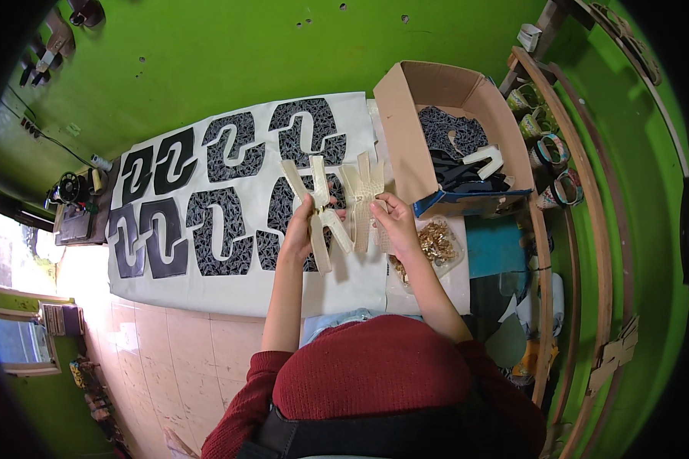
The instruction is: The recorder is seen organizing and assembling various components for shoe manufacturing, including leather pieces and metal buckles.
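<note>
My left hand [298, 232] is closed around a cream strap piece [318, 172] whose arms spread out above and below its gathered middle. Beside it, my right hand [396, 222] pinches a second cream strap piece [364, 177] with a textured surface, also narrow in the middle. Both pieces are held above the white-covered table [337, 294]. Under and to the left of them lie several flat cut pieces with curved slots, some patterned black and grey [218, 229], some plain dark [168, 237]. My left hand partly covers one patterned piece.
Right of the table's middle stands an open cardboard box [402, 138] holding dark patterned pieces and a cream U-shaped piece [484, 161]. A clear tray of gold-coloured metal parts [436, 243] is by my right forearm. Wooden rack rails [543, 291] rise at the right; a black machine [73, 189] stands far left.
</note>
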Tool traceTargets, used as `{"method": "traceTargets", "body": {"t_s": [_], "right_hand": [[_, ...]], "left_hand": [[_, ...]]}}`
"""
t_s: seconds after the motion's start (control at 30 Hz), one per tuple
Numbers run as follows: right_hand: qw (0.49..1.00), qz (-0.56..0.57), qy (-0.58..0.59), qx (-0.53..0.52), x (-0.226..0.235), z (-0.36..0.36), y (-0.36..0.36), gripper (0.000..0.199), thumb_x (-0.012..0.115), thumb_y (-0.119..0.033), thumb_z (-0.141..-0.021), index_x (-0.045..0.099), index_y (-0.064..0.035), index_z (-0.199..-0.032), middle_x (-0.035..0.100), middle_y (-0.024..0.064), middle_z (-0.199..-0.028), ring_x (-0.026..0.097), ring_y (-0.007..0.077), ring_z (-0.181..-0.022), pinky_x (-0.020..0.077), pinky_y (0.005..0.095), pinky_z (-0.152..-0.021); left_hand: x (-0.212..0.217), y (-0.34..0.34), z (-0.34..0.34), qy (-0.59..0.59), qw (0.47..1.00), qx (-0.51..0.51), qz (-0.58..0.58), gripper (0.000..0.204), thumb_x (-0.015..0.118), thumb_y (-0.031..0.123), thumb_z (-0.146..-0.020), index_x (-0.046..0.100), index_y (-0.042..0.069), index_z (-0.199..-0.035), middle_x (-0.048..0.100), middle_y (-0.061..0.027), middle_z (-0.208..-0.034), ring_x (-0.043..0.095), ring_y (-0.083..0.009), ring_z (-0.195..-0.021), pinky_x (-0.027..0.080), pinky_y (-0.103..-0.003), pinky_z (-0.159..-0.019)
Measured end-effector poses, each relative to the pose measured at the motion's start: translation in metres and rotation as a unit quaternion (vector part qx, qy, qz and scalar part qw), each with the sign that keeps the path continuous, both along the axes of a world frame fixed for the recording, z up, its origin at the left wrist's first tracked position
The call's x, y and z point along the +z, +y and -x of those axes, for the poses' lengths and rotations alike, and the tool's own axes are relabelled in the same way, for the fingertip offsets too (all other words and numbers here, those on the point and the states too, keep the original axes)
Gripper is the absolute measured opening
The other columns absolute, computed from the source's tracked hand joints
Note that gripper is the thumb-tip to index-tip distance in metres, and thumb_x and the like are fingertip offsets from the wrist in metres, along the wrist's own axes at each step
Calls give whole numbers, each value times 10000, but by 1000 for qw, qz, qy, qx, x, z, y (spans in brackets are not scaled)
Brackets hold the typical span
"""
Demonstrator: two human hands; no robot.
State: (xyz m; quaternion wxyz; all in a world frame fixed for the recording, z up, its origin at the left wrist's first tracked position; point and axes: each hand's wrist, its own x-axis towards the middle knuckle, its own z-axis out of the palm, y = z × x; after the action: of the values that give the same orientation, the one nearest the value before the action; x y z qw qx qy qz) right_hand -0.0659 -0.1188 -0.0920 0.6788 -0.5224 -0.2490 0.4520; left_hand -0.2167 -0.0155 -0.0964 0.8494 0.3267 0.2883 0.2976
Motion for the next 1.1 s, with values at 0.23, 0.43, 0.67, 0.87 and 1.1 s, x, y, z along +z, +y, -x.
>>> {"method": "traceTargets", "body": {"t_s": [0.23,0.43,0.67,0.87,1.1], "right_hand": [[999,11,-29,-19,-11,-9,1,233,582,-81,-813,539,8,-1023,587,6,-797,512,37,-672,415,186,-590],[999,4,-30,-35,2,-17,-6,330,550,-12,-804,483,54,-1121,593,45,-863,528,52,-728,429,192,-646],[997,-55,-12,-46,37,-18,-15,391,568,-13,-790,465,40,-1163,608,62,-947,550,57,-779,432,191,-687],[996,-55,-2,-68,36,-27,-22,248,561,-21,-808,542,30,-1049,616,51,-902,551,54,-772,427,190,-696],[995,-47,-6,-86,29,-31,-24,118,574,-17,-803,589,11,-917,620,45,-837,555,59,-745,426,187,-690]], "left_hand": [[-11,16,-7,13,1000,-4,28,399,348,403,-879,466,105,-1116,566,-34,-951,487,-125,-706,400,-267,-624],[-21,20,-21,126,987,-31,-95,474,465,253,-870,324,64,-1282,531,-17,-943,484,-107,-778,417,-263,-701],[-31,10,-43,93,994,14,-53,611,624,-8,-763,275,-6,-1264,577,-128,-991,583,-146,-833,489,-247,-743],[-42,1,-57,173,976,2,-135,482,650,-4,-739,419,10,-1162,571,-74,-931,574,-123,-810,486,-224,-716],[-79,-9,-77,208,952,12,-226,342,645,22,-742,526,11,-1063,575,-57,-915,543,-99,-790,441,-204,-678]]}}
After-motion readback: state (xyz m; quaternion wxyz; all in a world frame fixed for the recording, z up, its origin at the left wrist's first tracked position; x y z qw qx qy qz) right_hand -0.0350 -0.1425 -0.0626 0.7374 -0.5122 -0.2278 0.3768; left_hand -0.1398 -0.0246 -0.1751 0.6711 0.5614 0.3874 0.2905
